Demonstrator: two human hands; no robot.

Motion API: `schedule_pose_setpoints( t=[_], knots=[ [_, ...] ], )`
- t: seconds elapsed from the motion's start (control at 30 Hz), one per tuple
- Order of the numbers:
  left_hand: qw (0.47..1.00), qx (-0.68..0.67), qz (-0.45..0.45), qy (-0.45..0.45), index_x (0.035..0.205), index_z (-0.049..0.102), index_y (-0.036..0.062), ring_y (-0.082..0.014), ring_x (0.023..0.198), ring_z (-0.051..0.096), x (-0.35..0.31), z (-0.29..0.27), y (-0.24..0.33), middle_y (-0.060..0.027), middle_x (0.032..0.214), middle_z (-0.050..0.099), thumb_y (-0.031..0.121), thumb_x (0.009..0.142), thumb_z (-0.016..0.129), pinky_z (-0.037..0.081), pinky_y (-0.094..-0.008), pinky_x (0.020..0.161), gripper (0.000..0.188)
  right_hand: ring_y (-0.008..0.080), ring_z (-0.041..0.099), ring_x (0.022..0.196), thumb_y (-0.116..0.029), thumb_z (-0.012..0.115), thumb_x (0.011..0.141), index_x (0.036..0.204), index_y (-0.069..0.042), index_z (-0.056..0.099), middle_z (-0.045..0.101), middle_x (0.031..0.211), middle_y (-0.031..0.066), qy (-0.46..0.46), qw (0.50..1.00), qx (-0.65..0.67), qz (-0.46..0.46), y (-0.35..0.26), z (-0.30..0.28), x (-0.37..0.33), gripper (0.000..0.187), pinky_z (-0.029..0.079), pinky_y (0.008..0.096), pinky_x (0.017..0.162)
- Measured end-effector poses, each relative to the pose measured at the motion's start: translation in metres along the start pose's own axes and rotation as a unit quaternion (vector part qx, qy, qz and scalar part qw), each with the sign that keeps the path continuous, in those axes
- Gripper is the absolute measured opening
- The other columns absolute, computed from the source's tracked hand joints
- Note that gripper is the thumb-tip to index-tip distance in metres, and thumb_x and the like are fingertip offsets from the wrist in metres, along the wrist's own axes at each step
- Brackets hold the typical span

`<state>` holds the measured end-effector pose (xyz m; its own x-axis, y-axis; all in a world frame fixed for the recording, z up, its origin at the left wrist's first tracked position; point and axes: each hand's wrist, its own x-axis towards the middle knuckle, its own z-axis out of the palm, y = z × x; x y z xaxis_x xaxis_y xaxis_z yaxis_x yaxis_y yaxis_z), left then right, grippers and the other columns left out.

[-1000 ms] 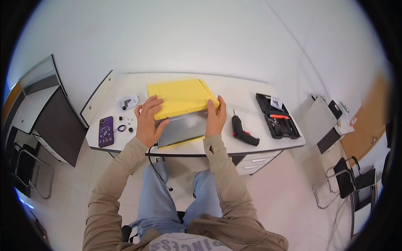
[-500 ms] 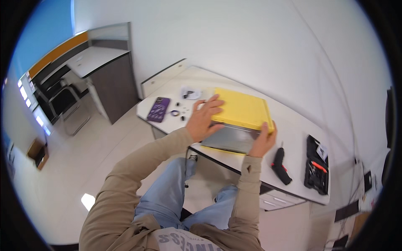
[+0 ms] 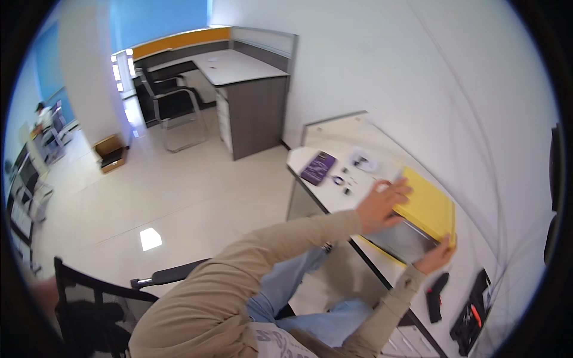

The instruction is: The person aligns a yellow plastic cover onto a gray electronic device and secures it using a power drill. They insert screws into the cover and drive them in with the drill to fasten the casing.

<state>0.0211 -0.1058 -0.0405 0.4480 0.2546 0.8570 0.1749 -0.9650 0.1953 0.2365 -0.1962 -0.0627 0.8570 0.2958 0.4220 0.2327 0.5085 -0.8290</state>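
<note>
On the white table (image 3: 391, 160) stands a yellow box-shaped thing (image 3: 428, 203) with a dark grey, shiny panel (image 3: 407, 240) on the side towards me. My left hand (image 3: 382, 207) rests on its left end, fingers stretched and spread on the yellow top. Around the near right corner, my right hand (image 3: 434, 256) is closed, its palm partly covering the grey side. A black cordless screwdriver (image 3: 437, 298) lies just beyond the right hand. Left of the box are a purple patterned phone (image 3: 319, 167), a small dark ring (image 3: 338, 180) and several tiny parts.
A clear packet (image 3: 363, 160) with a black piece lies behind the small parts. An open black tool case (image 3: 468, 328) holds an orange-handled tool. The wall borders the table's far side. A black mesh chair (image 3: 89, 310) is at lower left; another desk (image 3: 250, 77) stands across the floor.
My view has swung to the left, so the table and box appear farther right. Both hands are still on the yellow box, in nearly the same places.
</note>
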Motion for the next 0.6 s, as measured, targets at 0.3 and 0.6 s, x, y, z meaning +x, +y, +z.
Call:
schedule_pose_setpoints(
  t=[0.3, 0.6],
  knots=[
    [0.999, -0.003, -0.003, 0.034, 0.113, 0.048, 0.0093, -0.0312, 0.145, 0.035, 0.002, 0.004, 0.011, -0.0114, 0.141, 0.049, 0.033, 0.090, 0.069, 0.025, -0.0536, 0.110, 0.038, 0.0294, 0.053, 0.119, -0.020, 0.047, 0.105, 0.137, 0.003, 0.048, 0.050, 0.137, 0.0188, -0.022, 0.978, -0.141, -0.153, 0.006, -0.010, 0.015, 0.040, 0.043, 0.0368, 0.101],
    [0.995, -0.031, -0.047, 0.081, 0.108, 0.047, 0.0101, -0.0308, 0.143, 0.038, 0.001, 0.019, 0.011, -0.0105, 0.138, 0.050, 0.026, 0.095, 0.062, 0.026, -0.0530, 0.109, 0.025, 0.0316, 0.053, 0.119, -0.016, 0.041, 0.107, 0.123, 0.005, 0.059, 0.054, 0.133, 0.0187, -0.080, 0.906, -0.249, -0.333, 0.003, -0.012, 0.016, 0.032, 0.044, 0.0417, 0.100]
  ],
)
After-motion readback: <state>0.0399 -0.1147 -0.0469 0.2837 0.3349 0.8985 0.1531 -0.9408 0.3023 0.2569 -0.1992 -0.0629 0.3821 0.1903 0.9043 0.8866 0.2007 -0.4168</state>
